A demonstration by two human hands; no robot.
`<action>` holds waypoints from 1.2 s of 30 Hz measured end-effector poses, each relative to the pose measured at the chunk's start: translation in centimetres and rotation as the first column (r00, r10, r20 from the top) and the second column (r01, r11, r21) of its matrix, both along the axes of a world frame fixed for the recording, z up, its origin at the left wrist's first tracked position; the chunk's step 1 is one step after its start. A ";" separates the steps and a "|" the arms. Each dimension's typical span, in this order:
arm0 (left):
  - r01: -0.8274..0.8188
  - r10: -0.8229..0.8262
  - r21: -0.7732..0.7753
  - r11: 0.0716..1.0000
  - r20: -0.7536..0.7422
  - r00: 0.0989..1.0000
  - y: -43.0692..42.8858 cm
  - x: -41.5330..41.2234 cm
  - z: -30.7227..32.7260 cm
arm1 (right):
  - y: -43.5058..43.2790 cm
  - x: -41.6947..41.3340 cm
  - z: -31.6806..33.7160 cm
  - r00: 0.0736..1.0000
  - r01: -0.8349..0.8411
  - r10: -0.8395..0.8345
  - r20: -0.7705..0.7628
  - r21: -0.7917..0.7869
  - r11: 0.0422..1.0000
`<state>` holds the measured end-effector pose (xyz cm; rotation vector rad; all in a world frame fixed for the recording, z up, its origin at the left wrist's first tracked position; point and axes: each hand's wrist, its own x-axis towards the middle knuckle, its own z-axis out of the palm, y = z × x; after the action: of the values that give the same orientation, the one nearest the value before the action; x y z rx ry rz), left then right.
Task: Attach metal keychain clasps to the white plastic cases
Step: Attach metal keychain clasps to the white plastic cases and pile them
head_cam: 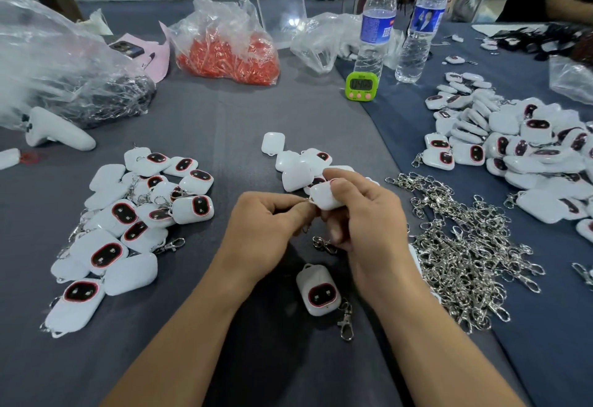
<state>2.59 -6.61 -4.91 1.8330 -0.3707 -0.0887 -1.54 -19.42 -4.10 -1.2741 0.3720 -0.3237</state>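
Note:
My right hand [362, 210] grips a white plastic case [324, 196] above the table's middle. My left hand [266, 223] pinches a metal clasp ring [306, 201] at the case's left corner; the clasp's hook [324, 244] dangles below the hands. On the cloth just beneath lies a case with a clasp attached [319, 291]. A small group of bare cases [295, 162] sits behind the hands. To the left lies a pile of cases with clasps [128, 220]. A heap of loose metal clasps [462, 246] spreads at the right.
A large pile of white cases [519, 149] fills the far right. Two water bottles [375, 24] and a green timer [360, 86] stand behind. A bag of orange parts [231, 53], a big clear bag [64, 69] and a white controller [57, 132] lie at the back left.

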 end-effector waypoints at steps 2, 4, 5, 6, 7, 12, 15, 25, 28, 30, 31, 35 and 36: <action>-0.012 0.012 0.009 1.000 0.060 0.998 0.1 -0.2 -0.1 | -0.4 0.1 0.1 1.000 -0.017 0.017 -0.010 0.039 0.999; -0.095 0.043 0.209 0.973 0.238 0.970 0.2 -0.6 -0.4 | -0.4 -0.1 0.0 1.000 0.026 -0.028 -0.007 -0.139 0.990; -0.151 0.021 0.343 0.927 0.356 0.934 0.3 -0.7 -0.6 | 0.0 -0.3 -0.3 0.998 0.060 -0.061 0.010 -0.331 0.942; -0.216 -0.034 0.464 0.859 0.473 0.881 0.3 -0.7 -0.6 | 0.5 -0.5 -0.8 0.996 0.092 -0.080 0.044 -0.520 0.850; -0.280 -0.095 0.537 0.796 0.568 0.817 0.3 -0.8 -0.6 | 1.2 -0.9 -1.0 0.994 0.111 -0.078 0.079 -0.654 0.749; -0.316 -0.019 0.491 0.812 0.564 0.826 0.2 -1.2 -0.7 | 1.8 -0.9 -0.7 0.991 0.125 -0.080 0.102 -0.578 0.807; -0.176 0.153 0.113 0.978 0.182 0.971 0.3 -0.8 0.1 | 0.0 -0.4 0.0 0.990 0.144 -0.129 0.064 -0.516 0.845; -0.608 0.533 0.166 0.776 0.342 0.774 6.3 2.0 0.5 | -1.7 -0.7 0.0 0.972 0.064 -0.222 -0.077 -0.822 0.566; -0.586 0.500 0.184 0.789 0.362 0.786 5.6 1.6 0.6 | -1.1 -0.8 -0.3 0.977 -0.002 -0.180 -0.111 -0.858 0.514; -0.497 0.437 0.147 0.855 0.312 0.844 4.9 1.4 0.6 | -0.5 -1.0 -0.2 0.993 0.003 -0.100 -0.060 -0.843 0.537; -0.430 0.390 0.107 0.896 0.270 0.880 4.5 1.4 0.6 | 0.0 -1.1 -0.2 0.998 0.002 -0.049 -0.030 -0.832 0.555; -0.138 0.138 -0.173 0.975 -0.008 0.990 3.4 1.1 0.6 | 1.1 -1.5 -0.4 0.996 -0.067 0.080 -0.026 -0.819 0.570; -0.082 0.065 -0.242 0.967 -0.079 0.995 3.4 1.1 0.7 | 1.2 -1.5 -0.4 0.996 -0.069 0.087 -0.024 -0.818 0.571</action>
<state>3.64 -3.24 -4.18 1.5923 -0.2517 -0.0528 -3.04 -18.22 -4.50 -2.2147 0.1256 -0.4580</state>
